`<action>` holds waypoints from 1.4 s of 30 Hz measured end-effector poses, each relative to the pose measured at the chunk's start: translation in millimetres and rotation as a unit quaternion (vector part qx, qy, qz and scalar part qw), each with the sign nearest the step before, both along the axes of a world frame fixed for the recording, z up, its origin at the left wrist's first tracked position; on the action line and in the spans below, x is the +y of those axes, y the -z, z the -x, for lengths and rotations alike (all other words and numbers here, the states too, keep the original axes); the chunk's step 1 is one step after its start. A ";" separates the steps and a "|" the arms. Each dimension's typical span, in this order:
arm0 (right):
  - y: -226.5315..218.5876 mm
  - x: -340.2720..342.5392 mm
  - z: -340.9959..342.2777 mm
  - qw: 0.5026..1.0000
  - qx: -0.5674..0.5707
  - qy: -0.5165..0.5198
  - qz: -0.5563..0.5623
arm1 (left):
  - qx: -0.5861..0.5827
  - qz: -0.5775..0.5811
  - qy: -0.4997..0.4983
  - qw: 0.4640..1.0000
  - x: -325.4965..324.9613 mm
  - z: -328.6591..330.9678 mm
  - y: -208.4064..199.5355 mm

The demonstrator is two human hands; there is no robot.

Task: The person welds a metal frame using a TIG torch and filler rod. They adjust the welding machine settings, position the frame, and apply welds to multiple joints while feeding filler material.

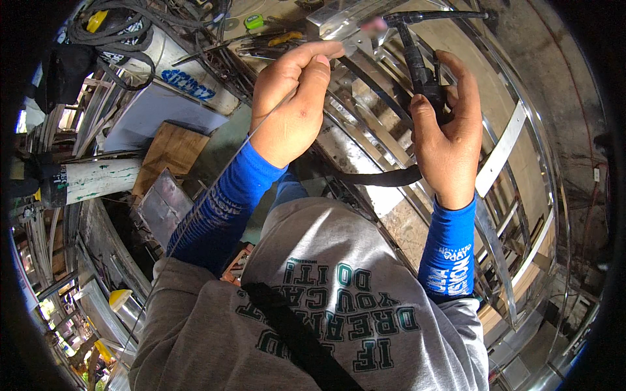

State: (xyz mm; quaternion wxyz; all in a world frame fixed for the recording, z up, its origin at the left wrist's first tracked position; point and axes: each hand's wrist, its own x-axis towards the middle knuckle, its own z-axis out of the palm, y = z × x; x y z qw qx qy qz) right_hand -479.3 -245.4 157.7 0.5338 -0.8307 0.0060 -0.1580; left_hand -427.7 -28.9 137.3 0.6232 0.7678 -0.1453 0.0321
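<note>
My right hand (450,137) is closed around the black handle of a welding torch (412,55). The torch's head points left, and a small pinkish-white glow (375,26) shows by its tip at a shiny metal piece (339,23). A black cable (381,177) sweeps left from below this hand. In my left hand (290,111), thumb and forefinger pinch a thin filler rod (250,137), which trails back along my blue-sleeved forearm. The rod's front end near the glow is hard to make out. Beneath both hands lies a barred metal frame (501,153).
Tools, including yellow-handled pliers (285,38), and a green tape measure (253,21) lie beyond my left hand. Coiled cables (124,29) drape over a white cylinder (166,55) at the upper left. Another white cylinder (101,181) and a wooden board (166,153) are lower down.
</note>
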 end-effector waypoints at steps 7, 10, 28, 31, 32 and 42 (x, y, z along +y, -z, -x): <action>-3.6 1.9 0.1 1.000 0.015 0.000 0.001 | -0.017 0.031 -0.002 0.999 1.6 -0.4 10.3; -1.1 1.7 -2.8 0.999 -0.030 -0.002 0.044 | -0.098 0.003 -0.064 0.993 -1.4 -3.4 16.9; -0.3 1.4 2.6 1.000 -0.008 0.005 0.000 | -0.003 0.022 -0.001 1.000 -2.9 1.2 3.2; -0.9 1.1 2.8 1.000 -0.002 0.006 0.009 | 0.003 0.023 -0.002 1.000 -3.4 1.7 1.5; -0.1 0.4 2.5 1.000 -0.003 0.003 0.011 | 0.002 0.024 -0.004 1.000 -3.4 2.0 2.1; 1.6 1.0 1.4 0.999 -0.026 -0.002 0.029 | -0.017 0.030 -0.001 0.999 -1.6 1.0 8.4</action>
